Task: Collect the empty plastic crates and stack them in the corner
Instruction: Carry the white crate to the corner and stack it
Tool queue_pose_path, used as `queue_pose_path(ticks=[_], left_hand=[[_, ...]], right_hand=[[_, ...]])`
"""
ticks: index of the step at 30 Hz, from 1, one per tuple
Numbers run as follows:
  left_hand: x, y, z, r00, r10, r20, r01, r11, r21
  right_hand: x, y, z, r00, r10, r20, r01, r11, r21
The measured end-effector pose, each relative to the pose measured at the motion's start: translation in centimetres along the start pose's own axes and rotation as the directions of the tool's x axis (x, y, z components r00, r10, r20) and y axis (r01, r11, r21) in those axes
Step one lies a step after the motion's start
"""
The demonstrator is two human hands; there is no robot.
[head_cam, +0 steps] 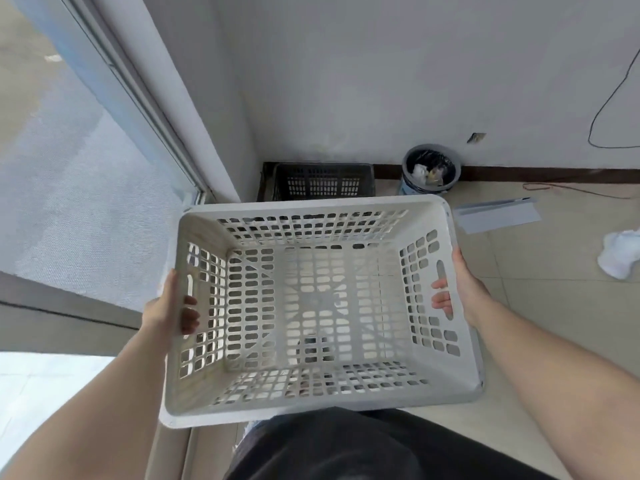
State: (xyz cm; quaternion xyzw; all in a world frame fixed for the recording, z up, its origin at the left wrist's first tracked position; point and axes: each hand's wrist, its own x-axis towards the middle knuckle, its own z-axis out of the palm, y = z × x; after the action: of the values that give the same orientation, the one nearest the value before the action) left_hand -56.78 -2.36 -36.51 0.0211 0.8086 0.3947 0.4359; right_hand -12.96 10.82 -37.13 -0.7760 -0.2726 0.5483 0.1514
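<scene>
Tiled floor [540, 306] — black crate [322, 181] in the corner, bin [431, 169], grey folder [495, 214], white cloth [620, 258].

Black crate [322, 181] in upper centre: lower part hidden behind white crate [311, 306] rim; bin [431, 169] contents too small to identify; cable [609, 98] cut by right frame edge; both forearms cut off at bottom.

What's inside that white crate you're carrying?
Nothing: the white crate is empty, and floor tiles show through its slotted bottom. Fingers of the left hand and right hand poke through its handle slots. A dark patch below is unclear.
</scene>
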Motion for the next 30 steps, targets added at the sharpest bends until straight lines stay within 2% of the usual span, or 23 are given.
queue_pose_path(ticks=[9,19,24,30], left_hand=[[8.7,11.3,5.6,0.998,0.002,0.068,-0.008,0.997,0.08],[18.0,21.3,13.7,0.999,-0.03,0.028,0.026,0.993,0.117],[21.8,25.9,18.6,0.992,-0.125,-0.03,0.128,0.983,0.132],[28.0,29.5,23.9,0.97,-0.241,-0.021,0.241,0.954,0.177]], right_hand=[[6.2,-10.3,3.0,0.998,0.043,-0.052,-0.041,0.998,0.037],[16.9,-21.7,5.3,0.997,0.067,-0.028,-0.066,0.997,0.043],[22.9,-28.2,5.7,0.992,0.126,-0.002,-0.126,0.992,0.014],[30.1,-34.2,7.0,0.981,0.193,0.008,-0.192,0.981,-0.038]])
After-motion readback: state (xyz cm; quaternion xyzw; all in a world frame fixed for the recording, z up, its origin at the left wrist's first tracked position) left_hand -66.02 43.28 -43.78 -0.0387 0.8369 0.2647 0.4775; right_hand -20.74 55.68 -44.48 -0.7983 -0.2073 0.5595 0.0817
